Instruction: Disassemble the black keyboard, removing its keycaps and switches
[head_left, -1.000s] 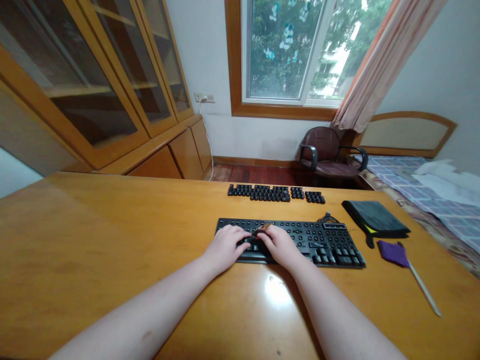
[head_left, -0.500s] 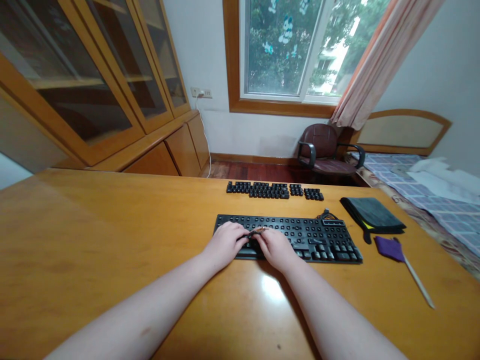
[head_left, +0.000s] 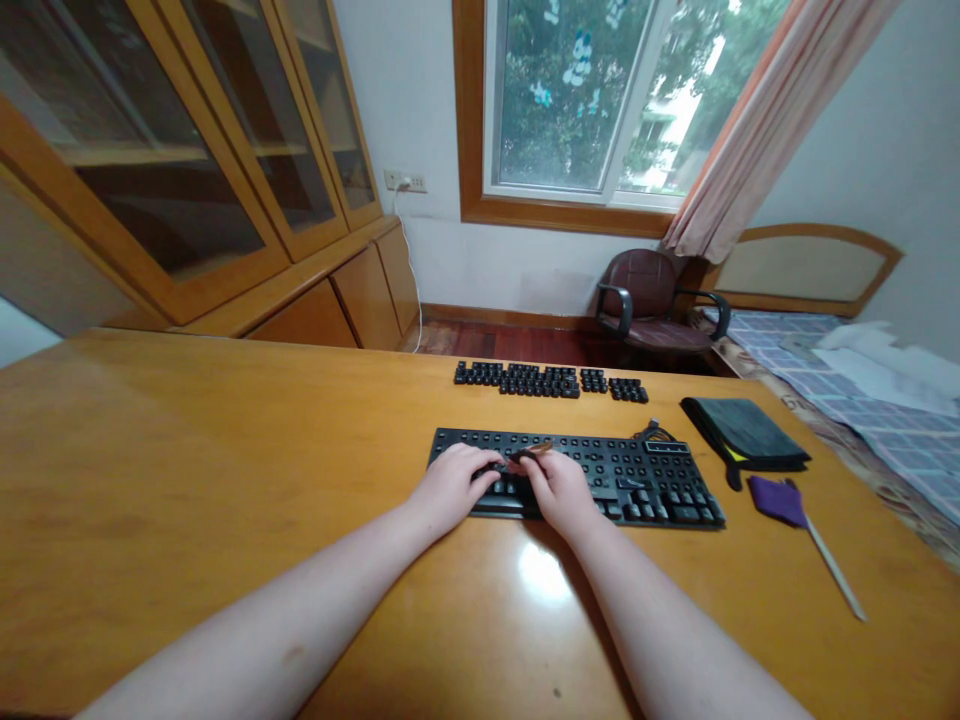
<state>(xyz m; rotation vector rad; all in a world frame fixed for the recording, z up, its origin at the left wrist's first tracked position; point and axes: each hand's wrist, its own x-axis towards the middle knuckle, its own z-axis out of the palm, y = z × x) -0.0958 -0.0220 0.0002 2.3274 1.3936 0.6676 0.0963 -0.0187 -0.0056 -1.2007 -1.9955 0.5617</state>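
Observation:
A black keyboard [head_left: 600,485] lies in front of me, with most of its keycaps off and bare switches showing; caps remain along the bottom rows. My right hand [head_left: 562,490] is over its middle, thumb and fingers pinched on a slim dark tool with a brownish end [head_left: 541,449]. The tool's lower tip is too small and blurred to make out. My left hand [head_left: 452,487] rests at the keyboard's left part, fingers bent and thumb apart from the index finger. Its fingertips are close to the tool, and I see nothing held in them.
Loose black keycaps [head_left: 536,381] stand in grouped rows behind the keyboard. To the right lie a dark folded cloth [head_left: 746,432], a purple cloth piece [head_left: 778,500] and a pale stick [head_left: 836,572]. The keyboard's coiled cable [head_left: 654,432] sits at its back edge.
The tool has shifted out of my left fingers' touch and tilted up to the right in my right hand. The left thumb and index finger have parted slightly.

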